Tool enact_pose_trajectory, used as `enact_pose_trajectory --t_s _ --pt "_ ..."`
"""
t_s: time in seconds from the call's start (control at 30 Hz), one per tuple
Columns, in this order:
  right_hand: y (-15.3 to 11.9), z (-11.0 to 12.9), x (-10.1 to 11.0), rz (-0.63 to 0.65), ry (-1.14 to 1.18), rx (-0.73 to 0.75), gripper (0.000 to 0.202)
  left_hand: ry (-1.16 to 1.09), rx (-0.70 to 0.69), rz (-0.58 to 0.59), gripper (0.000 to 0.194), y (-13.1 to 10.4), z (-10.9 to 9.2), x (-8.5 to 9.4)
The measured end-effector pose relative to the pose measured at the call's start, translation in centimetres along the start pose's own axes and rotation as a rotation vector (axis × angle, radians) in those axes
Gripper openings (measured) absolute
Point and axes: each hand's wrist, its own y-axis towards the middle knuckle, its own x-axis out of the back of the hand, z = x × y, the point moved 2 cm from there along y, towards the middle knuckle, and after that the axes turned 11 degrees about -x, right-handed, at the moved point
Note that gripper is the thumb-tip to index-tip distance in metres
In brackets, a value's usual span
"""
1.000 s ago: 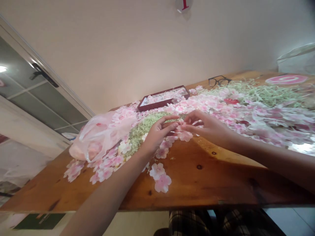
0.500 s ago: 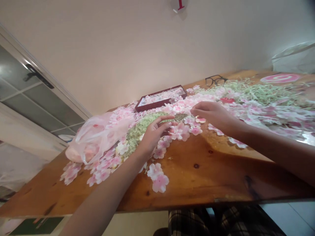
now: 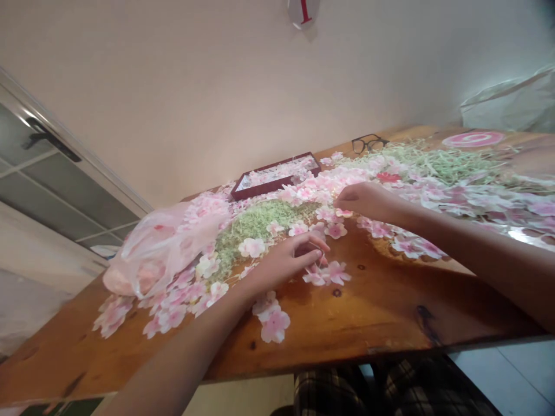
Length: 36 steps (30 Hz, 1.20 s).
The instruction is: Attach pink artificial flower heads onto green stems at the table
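My left hand (image 3: 297, 254) hangs low over the table with its thumb and fingers pinched together. Pink artificial flowers (image 3: 333, 274) dangle from its fingertips. My right hand (image 3: 362, 200) is closed at the edge of the flower heap, thumb and fingers pressed together; what lies between them is hidden. Just beside its fingertips are several loose pink-and-white blossoms (image 3: 336, 230). Behind my left hand spreads a mound of pale green shredded filler (image 3: 264, 216). Two pink blossoms (image 3: 275, 323) lie near my left forearm.
A dark red tray (image 3: 271, 186) with blossoms stands against the wall. At left sits a translucent plastic bag (image 3: 160, 248) of pink material. Glasses (image 3: 368, 144), a red flower (image 3: 389, 177), green shreds (image 3: 459, 164) and a pink disc (image 3: 472, 139) lie farther back on the wooden table (image 3: 312, 341).
My left hand has come toward me and to the right, carrying the pink flowers away from the heap. My right hand stays by the heap. The view has shifted slightly.
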Motion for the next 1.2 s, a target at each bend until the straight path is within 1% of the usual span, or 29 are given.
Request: enact_pose_trajectory --t_s 0.1,0.17,0.27,0.37,0.47,0.53,0.63,0.67,0.73,0.83,0.9,1.03,1.1,1.2 --pt "-0.2 0.1 -0.4 0.121 -0.055 0.024 0.028 0.194 -0.022 -0.050 0.027 0.0 0.1 0.4" --pt "-0.5 0.1 -0.9 0.184 -0.123 0.022 0.031 0.247 -0.031 -0.048 0.029 0.0 -0.2 0.5" --pt "-0.8 -0.1 -1.6 0.197 -0.210 0.015 0.033 0.217 -0.023 -0.006 0.033 -0.1 -0.8 0.2" --pt "-0.8 -0.2 -2.0 0.187 -0.210 0.021 0.028 0.218 -0.019 0.001 0.034 -0.2 -1.2 -0.1" --pt "-0.6 0.0 -1.9 0.172 -0.122 0.015 0.021 0.302 -0.063 -0.060 0.030 -0.2 -1.3 0.1" --pt "-0.7 0.3 -1.5 0.169 -0.019 -0.029 0.019 0.342 -0.088 -0.129 0.029 -0.2 -1.1 0.3" --pt "-1.3 1.2 -1.1 0.199 0.207 -0.100 0.029 0.349 -0.091 -0.264 0.030 -0.2 -0.9 0.8" --pt "-1.7 1.6 -1.0 0.223 0.287 -0.102 0.031 0.329 -0.092 -0.307 0.029 -0.2 -0.8 1.0" --pt "-2.4 2.4 -0.9 0.266 0.420 -0.069 0.030 0.243 -0.098 -0.371 0.029 -0.1 -0.9 1.1" --pt "-3.2 3.4 -1.2 0.324 0.498 0.015 0.026 0.061 -0.097 -0.407 0.031 -0.1 -0.9 1.0" --pt "-3.5 3.7 -1.5 0.360 0.510 0.071 0.026 -0.079 -0.068 -0.392 0.032 0.0 -0.8 0.9" --pt "-3.4 3.9 -1.9 0.429 0.557 0.171 0.033 -0.377 0.057 -0.335 0.024 0.2 -0.1 0.8" --pt "-3.3 3.8 -1.9 0.463 0.576 0.185 0.034 -0.443 0.099 -0.356 0.021 0.2 0.2 1.0" --pt "-3.1 3.6 -1.6 0.465 0.591 0.152 0.030 -0.407 0.116 -0.412 0.022 0.2 0.4 1.4"
